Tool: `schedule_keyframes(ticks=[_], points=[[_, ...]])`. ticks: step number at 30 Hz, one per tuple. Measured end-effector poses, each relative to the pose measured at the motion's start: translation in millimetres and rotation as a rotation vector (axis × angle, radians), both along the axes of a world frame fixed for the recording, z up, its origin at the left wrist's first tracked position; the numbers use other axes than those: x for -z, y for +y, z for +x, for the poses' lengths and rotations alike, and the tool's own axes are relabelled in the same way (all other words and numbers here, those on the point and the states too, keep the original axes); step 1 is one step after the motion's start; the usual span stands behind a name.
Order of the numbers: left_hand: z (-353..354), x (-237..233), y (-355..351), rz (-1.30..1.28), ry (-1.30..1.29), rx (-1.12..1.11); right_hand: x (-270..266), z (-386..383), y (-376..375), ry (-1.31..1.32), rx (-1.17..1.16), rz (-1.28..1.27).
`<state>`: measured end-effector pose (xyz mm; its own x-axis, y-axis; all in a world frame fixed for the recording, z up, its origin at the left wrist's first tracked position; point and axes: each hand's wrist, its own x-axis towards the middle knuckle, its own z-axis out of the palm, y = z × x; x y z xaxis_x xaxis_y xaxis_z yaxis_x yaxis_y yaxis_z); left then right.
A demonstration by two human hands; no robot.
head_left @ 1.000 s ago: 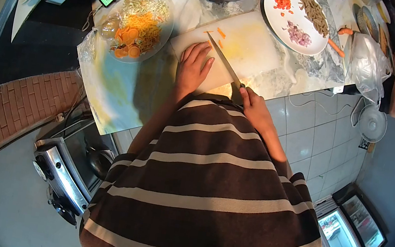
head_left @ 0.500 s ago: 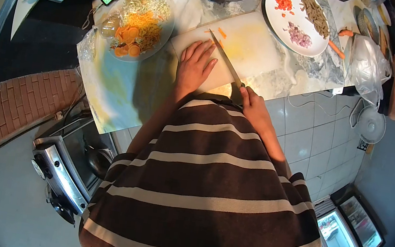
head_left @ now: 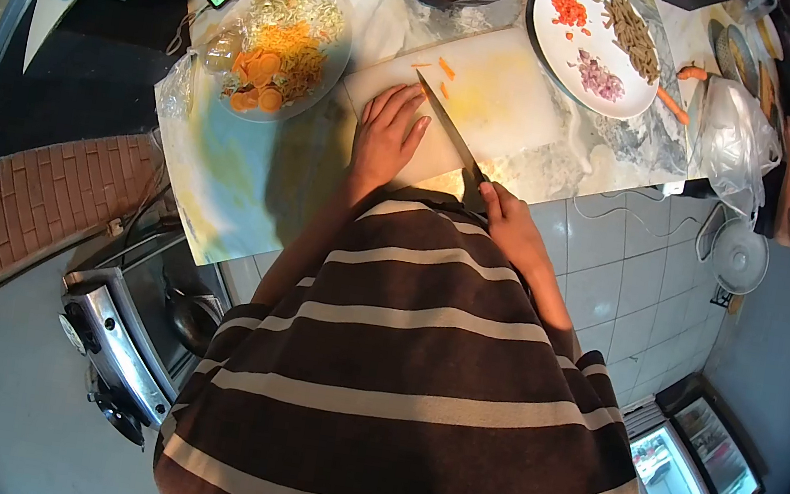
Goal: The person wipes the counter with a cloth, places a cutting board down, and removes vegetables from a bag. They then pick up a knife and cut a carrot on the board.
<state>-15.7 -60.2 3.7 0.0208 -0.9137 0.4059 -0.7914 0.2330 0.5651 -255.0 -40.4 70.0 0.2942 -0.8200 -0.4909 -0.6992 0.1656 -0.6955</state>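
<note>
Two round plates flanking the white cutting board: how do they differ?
Fill: the round left plate is heaped nearly full; the round white right plate shows bare white. Contents: left plate, mixed shreds and carrot rounds; right plate, three separate piles, diced carrot, green pieces, red onion. Both sit on the marble counter.

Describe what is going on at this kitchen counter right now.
A person in a striped shirt stands at a counter. Their right hand grips a knife whose blade lies across a white cutting board, its tip near a few carrot pieces. Their left hand rests flat on the board beside the blade. A plate of shredded vegetables sits to the left, a second plate with chopped bits to the right.
</note>
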Motion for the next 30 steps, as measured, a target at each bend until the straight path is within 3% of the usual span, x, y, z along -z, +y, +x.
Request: schedule_keyframes(ticks=[5,10,13,26,30], points=[[2.5,6.2,1.6,-0.008,0.075,-0.033,-4.9,4.5,-5.2,0.039,-0.02,0.011],[1.7,0.4,1.1,-0.025,-0.061,-0.017,-5.1,9.0,-8.1,0.06,-0.04,0.063],[2.5,-1.8,2.8,0.003,-0.02,-0.01,0.5,6.4,-6.3,-0.033,-0.033,0.036],[3.3,-4.9,4.0,-0.016,-0.107,-0.013,-5.4,2.4,-12.1,0.025,-0.014,0.026],[4.5,-2.5,5.5,-0.002,0.058,-0.043,-4.8,4.5,-7.4,0.041,-0.029,-0.024]])
